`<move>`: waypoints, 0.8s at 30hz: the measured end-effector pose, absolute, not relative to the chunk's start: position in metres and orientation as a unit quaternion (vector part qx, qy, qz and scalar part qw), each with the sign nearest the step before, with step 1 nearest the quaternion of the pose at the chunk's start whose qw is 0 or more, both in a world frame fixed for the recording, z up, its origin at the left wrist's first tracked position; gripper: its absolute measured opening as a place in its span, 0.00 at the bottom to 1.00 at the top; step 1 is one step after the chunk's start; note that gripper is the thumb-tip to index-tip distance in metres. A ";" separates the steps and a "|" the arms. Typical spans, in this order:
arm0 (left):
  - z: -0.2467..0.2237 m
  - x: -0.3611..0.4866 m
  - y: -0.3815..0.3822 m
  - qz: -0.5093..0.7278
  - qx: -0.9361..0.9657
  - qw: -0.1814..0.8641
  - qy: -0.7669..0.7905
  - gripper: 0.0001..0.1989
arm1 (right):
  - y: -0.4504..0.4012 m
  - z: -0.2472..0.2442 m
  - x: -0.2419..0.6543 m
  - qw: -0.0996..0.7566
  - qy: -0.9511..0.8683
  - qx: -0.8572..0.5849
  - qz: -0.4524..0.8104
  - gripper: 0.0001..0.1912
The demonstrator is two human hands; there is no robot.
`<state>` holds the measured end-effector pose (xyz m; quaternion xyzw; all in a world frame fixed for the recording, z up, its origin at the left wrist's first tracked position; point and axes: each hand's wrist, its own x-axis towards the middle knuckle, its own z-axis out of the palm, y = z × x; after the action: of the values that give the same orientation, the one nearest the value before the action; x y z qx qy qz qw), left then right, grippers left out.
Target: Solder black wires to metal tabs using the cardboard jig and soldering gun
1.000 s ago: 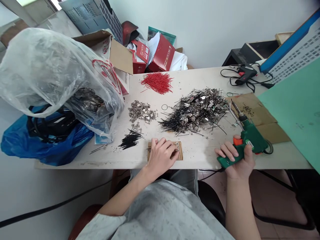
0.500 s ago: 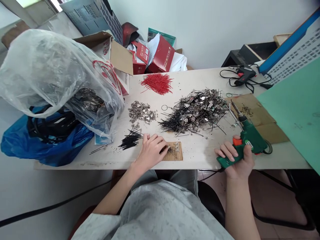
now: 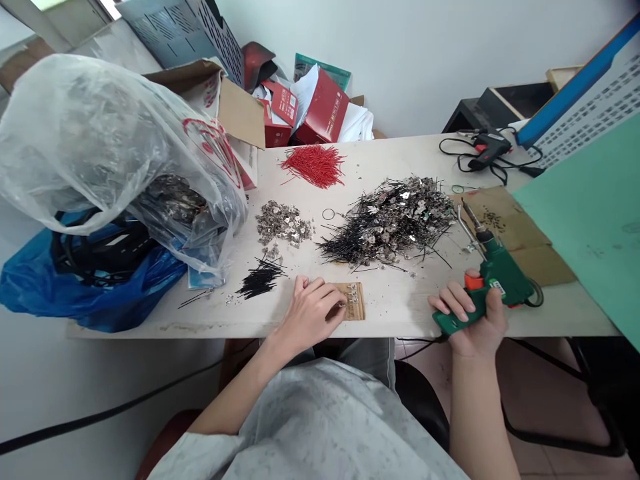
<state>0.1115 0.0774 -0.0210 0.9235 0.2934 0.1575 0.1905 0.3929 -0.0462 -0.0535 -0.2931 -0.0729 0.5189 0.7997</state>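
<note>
The right hand (image 3: pixel 473 317) is closed around the handle of the green soldering gun (image 3: pixel 503 270), held at the front edge of the counter (image 3: pixel 400 303), tip pointing up. The left hand (image 3: pixel 313 312), fingers curled, covers the left part of the wooden board (image 3: pixel 357 311) on the counter, beside a row of metal tabs (image 3: pixel 354 292); whether its fingertips pinch a part cannot be told.

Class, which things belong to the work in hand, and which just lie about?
In the work:
green soldering gun, in the right hand
brown board, at the left hand
probably black strands and metal pieces

Apparently lying about:
red strands
black corded tool
clear plastic bag
</note>
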 end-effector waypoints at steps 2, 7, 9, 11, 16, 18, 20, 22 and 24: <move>-0.022 0.112 0.077 0.163 0.924 0.192 0.289 0.08 | -0.046 -0.053 0.393 0.800 -0.074 -0.293 0.519 0.21; -0.022 0.115 0.074 0.172 0.925 0.196 0.275 0.07 | -0.047 -0.054 0.393 0.800 -0.075 -0.292 0.519 0.21; -0.023 0.117 0.071 0.179 0.926 0.202 0.266 0.05 | -0.047 -0.054 0.393 0.800 -0.075 -0.291 0.519 0.22; -0.023 0.119 0.068 0.182 0.925 0.207 0.260 0.03 | -0.046 -0.055 0.393 0.800 -0.076 -0.290 0.519 0.22; -0.025 0.126 0.062 0.189 0.925 0.198 0.265 0.02 | -0.045 -0.055 0.394 0.800 -0.079 -0.293 0.518 0.22; -0.027 0.128 0.062 0.193 0.925 0.188 0.268 0.02 | -0.046 -0.055 0.394 0.799 -0.080 -0.296 0.517 0.21; -0.028 0.129 0.062 0.196 0.925 0.184 0.268 0.02 | -0.046 -0.055 0.395 0.798 -0.081 -0.298 0.517 0.21; -0.029 0.129 0.062 0.197 0.925 0.182 0.269 0.02 | -0.046 -0.055 0.395 0.798 -0.082 -0.300 0.517 0.20; -0.030 0.129 0.062 0.198 0.925 0.181 0.269 0.02 | -0.046 -0.055 0.395 0.798 -0.082 -0.300 0.517 0.20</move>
<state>0.1287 0.0620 -0.0299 0.9249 0.2689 0.1984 0.1811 0.3945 -0.0457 -0.0549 -0.2995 -0.0820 0.5169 0.7978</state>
